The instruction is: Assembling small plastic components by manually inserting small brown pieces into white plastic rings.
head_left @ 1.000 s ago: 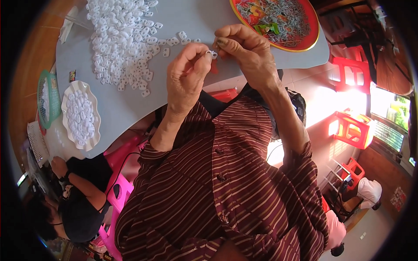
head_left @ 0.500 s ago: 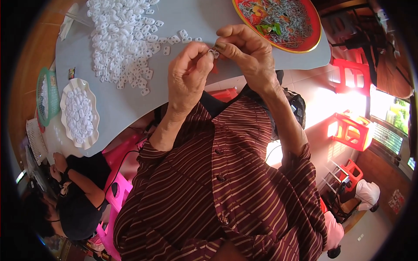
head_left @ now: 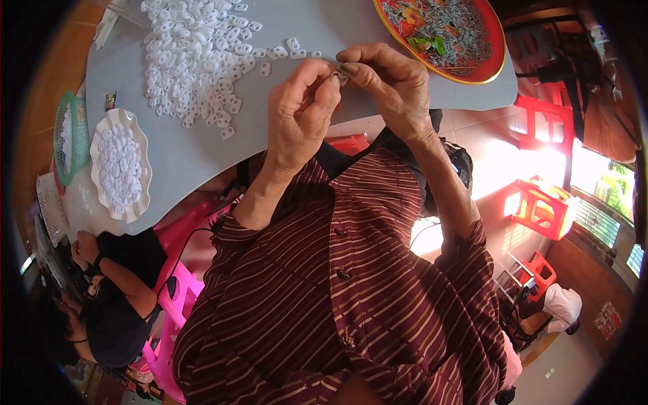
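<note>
My left hand [head_left: 304, 111] is closed in a pinch on a small white plastic piece [head_left: 343, 78] with holes in it, above the near edge of the grey table. Thumb and index finger of my right hand [head_left: 398, 91] press together right against that piece. Anything between those right fingertips is too small to make out. Beyond my left hand lies a large heap of similar white plastic pieces [head_left: 182, 61], a few strayed toward my fingers. Past my right hand stands a red round tray [head_left: 498, 50] with a gold rim, holding many thin grey metal bits [head_left: 466, 37] and something green.
At the left, a white wavy-edged dish [head_left: 96, 172] holds more white pieces, beside a green basket [head_left: 81, 135]. A small dark packet [head_left: 111, 100] lies near them. Another person [head_left: 125, 297] sits at lower left by a pink chair [head_left: 182, 290]. Red stools [head_left: 543, 209] stand at right.
Both hands stay pinched together at the white piece, with only slight finger movement. The whole view has shifted slightly, the tray now appearing a little further right.
</note>
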The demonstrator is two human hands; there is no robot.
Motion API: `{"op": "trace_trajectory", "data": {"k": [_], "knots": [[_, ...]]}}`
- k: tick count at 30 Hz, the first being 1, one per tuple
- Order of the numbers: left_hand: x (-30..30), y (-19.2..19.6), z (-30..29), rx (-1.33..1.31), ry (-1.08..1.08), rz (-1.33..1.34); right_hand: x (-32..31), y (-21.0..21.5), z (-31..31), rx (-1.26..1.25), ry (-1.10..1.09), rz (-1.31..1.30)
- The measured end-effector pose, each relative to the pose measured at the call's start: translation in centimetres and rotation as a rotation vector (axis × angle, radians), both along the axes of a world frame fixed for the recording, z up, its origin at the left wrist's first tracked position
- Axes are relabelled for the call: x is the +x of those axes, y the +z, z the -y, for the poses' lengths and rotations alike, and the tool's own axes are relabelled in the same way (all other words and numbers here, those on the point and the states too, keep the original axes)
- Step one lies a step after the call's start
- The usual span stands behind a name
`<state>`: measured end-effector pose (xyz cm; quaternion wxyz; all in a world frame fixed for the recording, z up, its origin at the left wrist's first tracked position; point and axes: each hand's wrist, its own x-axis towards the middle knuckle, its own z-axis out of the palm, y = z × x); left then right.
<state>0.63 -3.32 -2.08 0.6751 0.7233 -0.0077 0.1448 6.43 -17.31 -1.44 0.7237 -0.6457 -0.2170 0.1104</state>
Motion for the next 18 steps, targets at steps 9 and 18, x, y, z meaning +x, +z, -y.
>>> {"op": "trace_trajectory", "data": {"k": [9, 18], "knots": [[-0.1, 0.0, -0.1, -0.034, -0.039, -0.031, 0.9, 0.3, 0.4, -0.219, 0.056, 0.168], [0.1, -0.5, 0.0, 0.045, 0.009, 0.091, 0.5, 0.9, -0.4, -0.327, -0.025, 0.164]]}}
